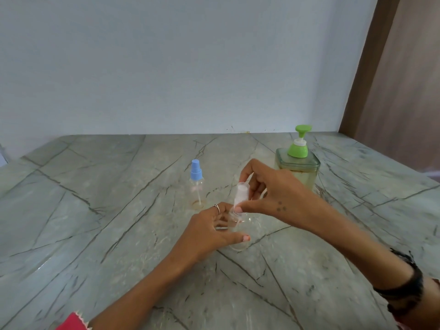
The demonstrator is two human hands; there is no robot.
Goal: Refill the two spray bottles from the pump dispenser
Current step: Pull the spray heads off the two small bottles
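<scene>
A small clear spray bottle [245,231] stands on the marble counter, and my left hand [212,234] grips its body from the left. My right hand [269,194] pinches the bottle's pale pink spray cap [241,195], thumb low near the neck and fingers curled round its top. A second clear spray bottle with a blue cap [197,184] stands upright to the left, apart from both hands. The pump dispenser [298,167], a squat clear jar of yellowish liquid with a green pump head, stands just behind my right hand.
The grey-green veined marble counter [119,222] runs back to a pale wall. A brown door frame [371,79] rises at the far right. A dark bracelet sits on my right wrist [404,289].
</scene>
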